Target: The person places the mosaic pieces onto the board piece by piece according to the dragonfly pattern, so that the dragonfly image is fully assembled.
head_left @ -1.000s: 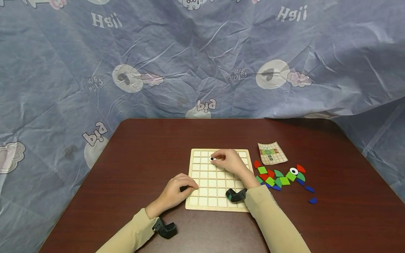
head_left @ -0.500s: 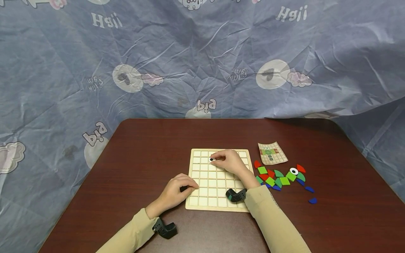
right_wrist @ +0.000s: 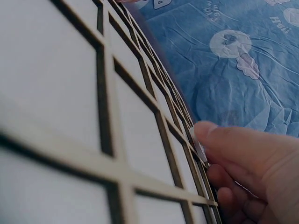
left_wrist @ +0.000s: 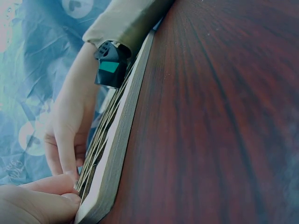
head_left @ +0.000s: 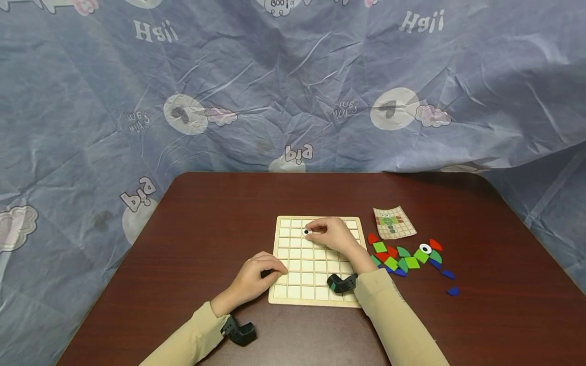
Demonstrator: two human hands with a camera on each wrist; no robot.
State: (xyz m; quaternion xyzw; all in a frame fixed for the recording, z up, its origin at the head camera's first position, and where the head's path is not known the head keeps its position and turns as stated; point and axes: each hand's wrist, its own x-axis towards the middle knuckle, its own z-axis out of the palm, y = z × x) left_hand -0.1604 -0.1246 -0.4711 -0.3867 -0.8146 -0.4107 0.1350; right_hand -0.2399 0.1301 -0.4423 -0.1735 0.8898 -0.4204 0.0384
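With the wooden grid board (head_left: 294,278) as the dial, a black wrist camera (head_left: 240,332) sits nearest, around 8 o'clock. At 9 o'clock the left hand (head_left: 254,275) has thumb and forefinger close together, tips touching the board's edge (whether they pinch it, I cannot tell). Red, green and blue pieces (head_left: 412,263) lie at 3 o'clock, a loose eye piece (head_left: 425,249) among them. Farther, toward 11 o'clock, the right hand (head_left: 337,235) pinches a white disc (head_left: 306,232) at the board's second-farthest row. The picture card (head_left: 394,222) lies at 2 o'clock; printed cloth (head_left: 293,76) hangs beyond, at 12.
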